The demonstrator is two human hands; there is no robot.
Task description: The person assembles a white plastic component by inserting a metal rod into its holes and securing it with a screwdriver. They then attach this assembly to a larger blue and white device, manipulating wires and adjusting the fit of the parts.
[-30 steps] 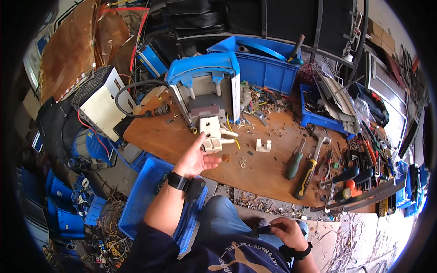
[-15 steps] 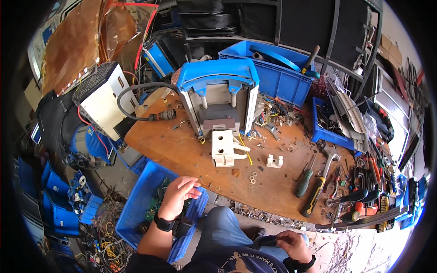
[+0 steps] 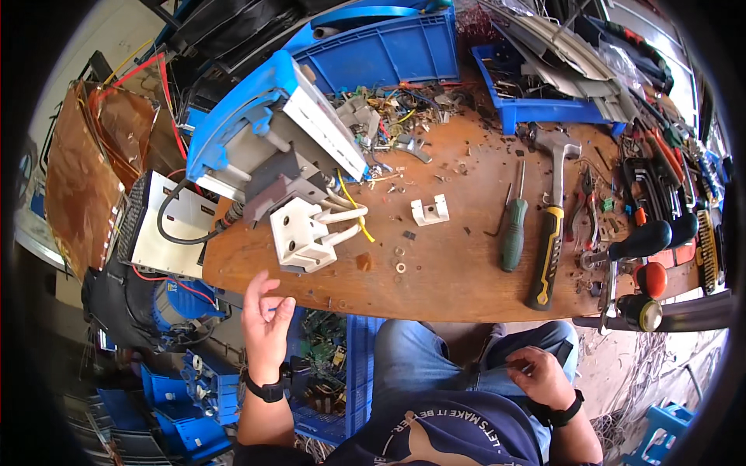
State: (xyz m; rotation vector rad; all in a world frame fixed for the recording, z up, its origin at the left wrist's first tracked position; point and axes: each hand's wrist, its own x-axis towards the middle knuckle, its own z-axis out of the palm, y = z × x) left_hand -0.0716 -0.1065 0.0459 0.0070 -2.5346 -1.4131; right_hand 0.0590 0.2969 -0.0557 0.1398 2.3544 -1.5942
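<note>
My left hand [image 3: 268, 322] is raised at the table's front left edge, fingers apart and empty. Just beyond it is the cream-coloured plastic block [image 3: 301, 237] with round holes and two prongs, attached to a blue and grey machine housing [image 3: 256, 140]. My right hand [image 3: 542, 378] hangs over my right thigh, its fingers loosely curled with gaps between them and nothing visible in them. A small white plastic clip [image 3: 430, 210] lies on the wooden table [image 3: 458, 272], near several small washers [image 3: 400, 267].
A green-handled screwdriver [image 3: 513, 237], a hammer [image 3: 548, 256] and pliers [image 3: 584, 210] lie to the right. A blue crate of circuit boards [image 3: 361, 365] stands below the table edge. Metal strips lie over a blue bin [image 3: 536, 113]; scrap bits cover the back.
The view has turned, so the table and housing appear rotated. My left hand has gone from over the blue crate to the table edge near the cream block. My right hand stays by my thigh.
</note>
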